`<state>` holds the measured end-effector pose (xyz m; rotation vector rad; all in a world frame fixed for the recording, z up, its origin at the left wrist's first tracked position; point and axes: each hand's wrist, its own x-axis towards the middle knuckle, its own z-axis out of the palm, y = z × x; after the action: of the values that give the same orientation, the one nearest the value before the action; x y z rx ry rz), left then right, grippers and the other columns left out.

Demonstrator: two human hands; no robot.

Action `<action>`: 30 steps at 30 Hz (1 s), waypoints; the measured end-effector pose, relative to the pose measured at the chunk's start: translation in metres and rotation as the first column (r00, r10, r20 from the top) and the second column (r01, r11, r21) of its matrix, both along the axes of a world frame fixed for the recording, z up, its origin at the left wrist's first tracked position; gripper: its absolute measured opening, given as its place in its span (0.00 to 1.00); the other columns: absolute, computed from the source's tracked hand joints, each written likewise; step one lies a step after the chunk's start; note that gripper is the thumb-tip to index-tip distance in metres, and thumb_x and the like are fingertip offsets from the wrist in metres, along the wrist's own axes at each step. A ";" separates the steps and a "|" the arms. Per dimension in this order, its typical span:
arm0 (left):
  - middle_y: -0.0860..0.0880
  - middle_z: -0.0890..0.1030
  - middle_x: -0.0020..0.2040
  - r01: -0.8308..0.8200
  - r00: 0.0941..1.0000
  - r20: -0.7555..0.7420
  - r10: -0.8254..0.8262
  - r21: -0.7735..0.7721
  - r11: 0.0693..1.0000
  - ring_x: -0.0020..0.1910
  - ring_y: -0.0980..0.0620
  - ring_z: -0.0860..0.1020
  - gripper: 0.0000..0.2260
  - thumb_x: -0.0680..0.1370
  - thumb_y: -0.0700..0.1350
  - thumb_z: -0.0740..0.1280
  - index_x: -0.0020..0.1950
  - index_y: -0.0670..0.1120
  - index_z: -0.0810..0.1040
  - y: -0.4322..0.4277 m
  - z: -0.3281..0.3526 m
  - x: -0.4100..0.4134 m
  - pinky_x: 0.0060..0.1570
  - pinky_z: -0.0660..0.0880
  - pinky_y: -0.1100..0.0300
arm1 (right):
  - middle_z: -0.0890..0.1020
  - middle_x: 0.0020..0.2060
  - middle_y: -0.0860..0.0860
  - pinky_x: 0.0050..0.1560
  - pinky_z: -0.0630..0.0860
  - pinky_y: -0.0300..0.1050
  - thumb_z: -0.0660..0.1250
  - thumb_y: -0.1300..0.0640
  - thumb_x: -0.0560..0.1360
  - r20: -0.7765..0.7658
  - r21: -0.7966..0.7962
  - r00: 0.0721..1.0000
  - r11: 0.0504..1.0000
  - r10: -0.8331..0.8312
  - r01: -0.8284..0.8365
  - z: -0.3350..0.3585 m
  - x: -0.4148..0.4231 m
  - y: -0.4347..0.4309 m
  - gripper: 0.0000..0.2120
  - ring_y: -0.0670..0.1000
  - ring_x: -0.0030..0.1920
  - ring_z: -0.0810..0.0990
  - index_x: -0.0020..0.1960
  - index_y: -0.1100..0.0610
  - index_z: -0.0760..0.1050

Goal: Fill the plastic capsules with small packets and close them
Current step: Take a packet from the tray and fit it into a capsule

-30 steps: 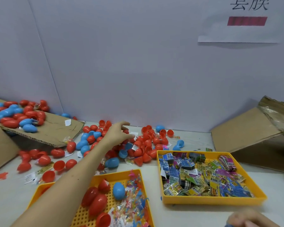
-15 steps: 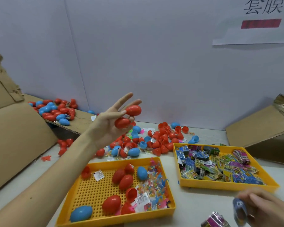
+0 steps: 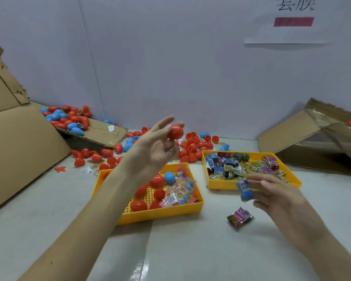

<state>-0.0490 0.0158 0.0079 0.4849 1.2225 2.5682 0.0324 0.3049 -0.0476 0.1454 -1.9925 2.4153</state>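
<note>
Pale walls point(image 3: 170, 67), paper sign point(image 3: 288, 35) top rt, grey table point(image 3: 190, 252), cardboard point(image 3: 18, 151) each side

Red capsule point(image 3: 175, 132): smooth glossy plastic. Blue packet point(image 3: 245, 190), pink packet point(image 3: 240, 219): crinkled shiny printed film. Left tray point(image 3: 160, 212), right tray point(image 3: 221, 184): yellow plastic, slight sheen; left floor perforated. Cardboard point(image 3: 18, 149): matt brown, rough corrugated edge. Table point(image 3: 190, 250): smooth, faint sheen. Wall sign point(image 3: 288, 35): matt paper.

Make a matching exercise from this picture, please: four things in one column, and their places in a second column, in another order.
Things
1. red capsule
2. blue packet
3. pink packet
4. pile of printed packets

Places
A. lying on the bare table
B. inside the right yellow tray
C. pinched by the left hand
D. held by the right hand

Pairs: 1-C, 2-D, 3-A, 4-B
</note>
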 end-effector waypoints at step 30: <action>0.50 0.85 0.51 -0.022 0.994 0.108 0.032 -0.086 0.996 0.44 0.56 0.83 0.20 0.71 0.52 0.71 0.61 0.49 0.79 0.093 -0.058 0.076 0.50 0.76 0.61 | 0.85 0.43 0.52 0.43 0.75 0.44 0.61 0.53 0.76 0.037 -0.272 0.999 0.961 -0.034 0.043 -0.003 0.010 0.007 0.14 0.51 0.39 0.82 0.49 0.53 0.86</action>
<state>0.0266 0.1084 -0.0504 0.3073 1.3011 2.5162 0.0428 0.3123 -0.0511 0.0647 -1.6315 2.6498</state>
